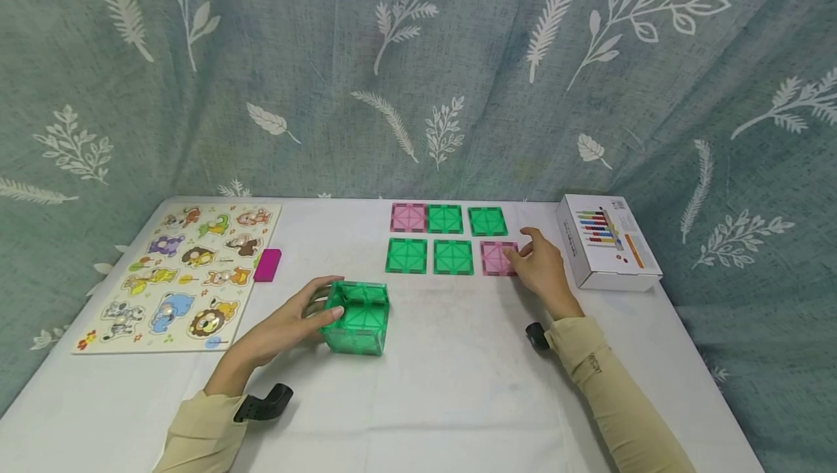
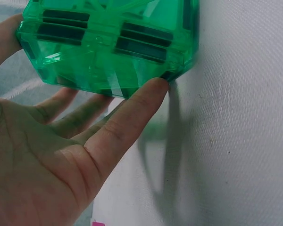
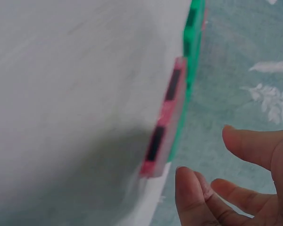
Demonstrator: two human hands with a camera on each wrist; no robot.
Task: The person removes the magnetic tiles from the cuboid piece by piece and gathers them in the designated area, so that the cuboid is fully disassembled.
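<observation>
My left hand (image 1: 290,329) holds an open-topped box of green see-through magnetic tiles (image 1: 356,341) on the table's near middle. In the left wrist view the fingers spread along one side of the green box (image 2: 104,47), with a fingertip at its lower corner. Toward the right, my right hand (image 1: 544,271) hovers at the right edge of a pink magnetic tile (image 1: 493,259) lying flat. The right wrist view shows its thumb and fingers apart with nothing between them, beside the pink tile (image 3: 165,122).
Several green tiles and another pink tile (image 1: 408,218) lie in two rows at the back. A white printed box (image 1: 611,240) stands at the right. On the left lie an animal puzzle board (image 1: 179,277) and a magenta block (image 1: 267,265). A patterned curtain (image 1: 327,95) hangs behind.
</observation>
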